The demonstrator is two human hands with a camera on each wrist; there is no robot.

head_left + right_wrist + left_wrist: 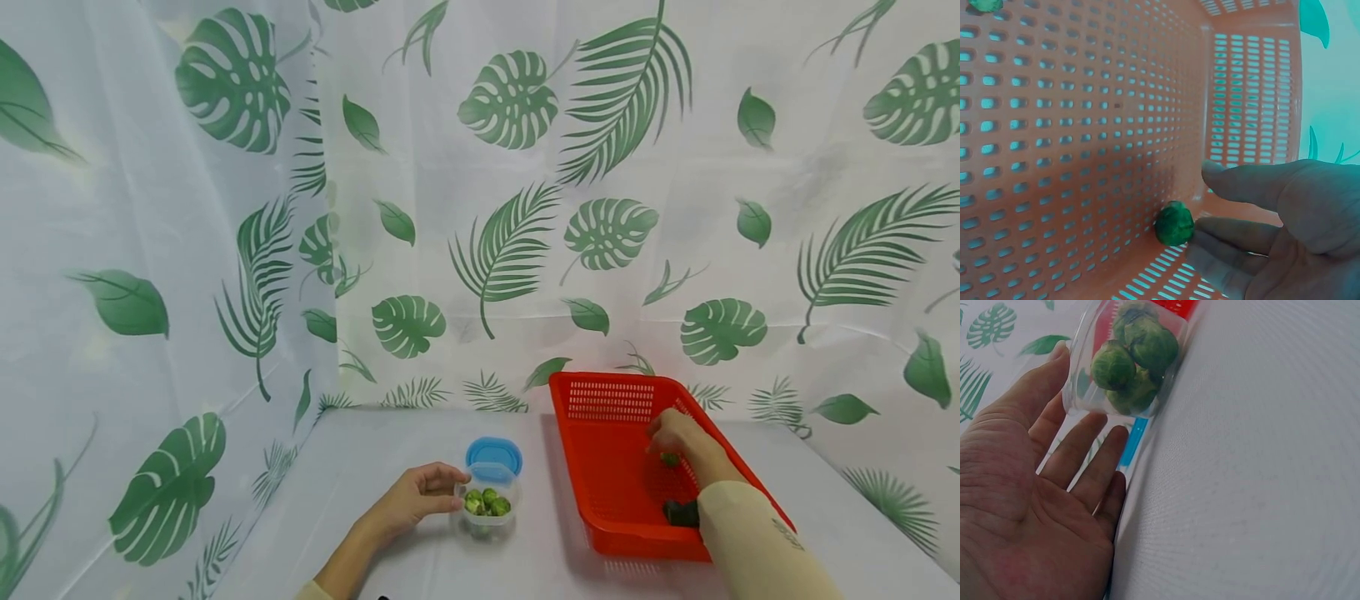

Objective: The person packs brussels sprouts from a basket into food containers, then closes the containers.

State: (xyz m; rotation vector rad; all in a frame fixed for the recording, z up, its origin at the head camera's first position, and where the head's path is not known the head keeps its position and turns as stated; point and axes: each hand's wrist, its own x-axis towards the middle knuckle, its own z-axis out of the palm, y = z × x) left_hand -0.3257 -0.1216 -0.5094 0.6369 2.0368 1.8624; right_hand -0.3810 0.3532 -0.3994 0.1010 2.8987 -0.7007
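Observation:
A clear plastic container (486, 521) holding several Brussels sprouts (1113, 365) stands on the white table. My left hand (420, 500) is at its left side, thumb and fingertips right at the rim and wall, fingers extended. Directly behind the container lies a blue lid (493, 457), partly overlapped by it in the head view. My right hand (678, 433) reaches down inside the red plastic basket (615, 467). In the right wrist view its fingertips are right at a single Brussels sprout (1174, 224), while the thumb stands apart from it.
Another green sprout (985, 5) shows at the top left corner of the right wrist view, inside the basket. A small dark object (681, 512) sits beside the right sleeve (750, 533). White curtains with green leaf prints (510, 250) hang behind and left of the table.

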